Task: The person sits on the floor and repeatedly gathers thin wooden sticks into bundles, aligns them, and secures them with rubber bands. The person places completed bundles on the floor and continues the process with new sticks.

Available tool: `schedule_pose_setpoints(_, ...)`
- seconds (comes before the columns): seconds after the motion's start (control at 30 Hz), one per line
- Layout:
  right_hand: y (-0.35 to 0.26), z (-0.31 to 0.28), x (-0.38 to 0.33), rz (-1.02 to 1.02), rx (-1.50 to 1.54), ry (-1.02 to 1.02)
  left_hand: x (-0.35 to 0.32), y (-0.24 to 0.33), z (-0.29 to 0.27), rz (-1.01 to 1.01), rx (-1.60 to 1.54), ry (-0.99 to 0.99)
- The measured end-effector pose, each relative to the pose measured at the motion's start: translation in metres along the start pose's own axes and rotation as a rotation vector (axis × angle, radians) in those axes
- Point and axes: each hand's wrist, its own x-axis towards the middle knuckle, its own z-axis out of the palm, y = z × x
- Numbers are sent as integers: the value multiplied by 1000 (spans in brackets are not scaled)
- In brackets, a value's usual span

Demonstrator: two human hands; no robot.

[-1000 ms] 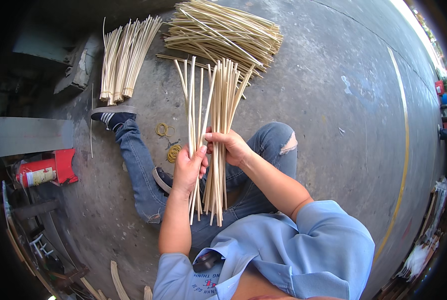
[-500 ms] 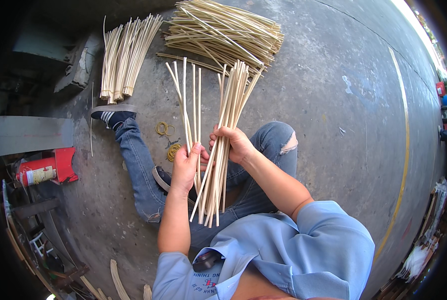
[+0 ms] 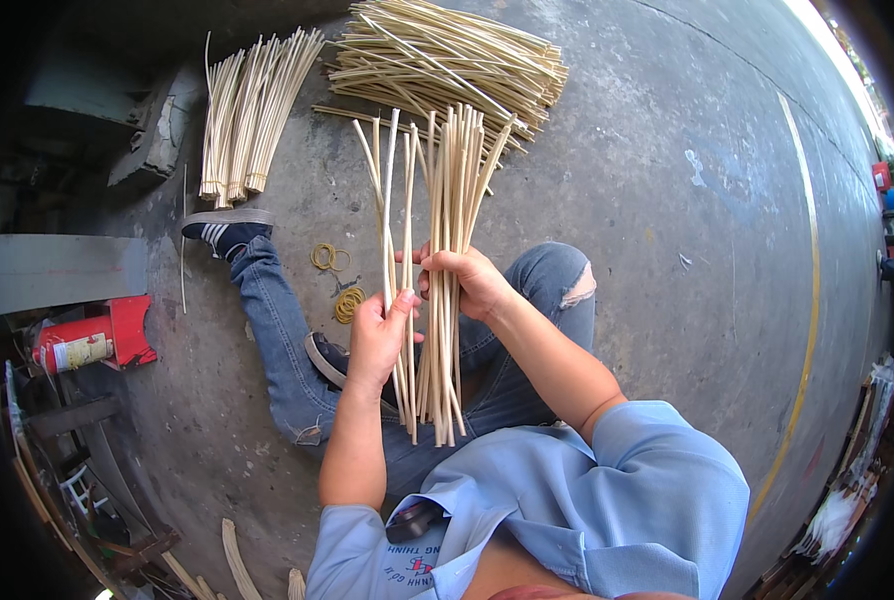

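My right hand (image 3: 472,280) is closed round a thick bundle of pale rattan sticks (image 3: 454,195), held upright above my lap. Just to its left, my left hand (image 3: 379,335) grips a few loose sticks (image 3: 389,215) of the same kind, spread apart at their tops. The two groups almost touch, and their lower ends reach down over my bent leg. Some fingers of both hands are hidden behind the sticks.
A large heap of sticks (image 3: 447,65) lies on the concrete floor ahead. Tied bundles (image 3: 252,115) rest against my left shoe (image 3: 229,228). Yellow rubber bands (image 3: 348,304) lie near my other shoe. A red fire extinguisher (image 3: 77,342) is at the left.
The few sticks in my left hand have come closer to the bundle and moved slightly right. The bundle in my right hand has turned more upright and its lower ends have shifted right.
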Motion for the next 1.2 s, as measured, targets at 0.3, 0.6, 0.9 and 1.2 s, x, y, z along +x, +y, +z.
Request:
schedule_pose_setpoints(0.3,11,9,-3,-4,-75,77,6,-11,-11,-82,9,-96)
schedule_pose_setpoints(0.6,4,1,-12,-25,11,41,4,7,-31,-122,-219,-214)
schedule_pose_setpoints(0.9,6,5,-12,5,22,16,1,10,-28,-103,-295,-327)
schedule_pose_setpoints(1.2,1,87,-6,92,64,-76,-23,41,-58,84,-95,-59)
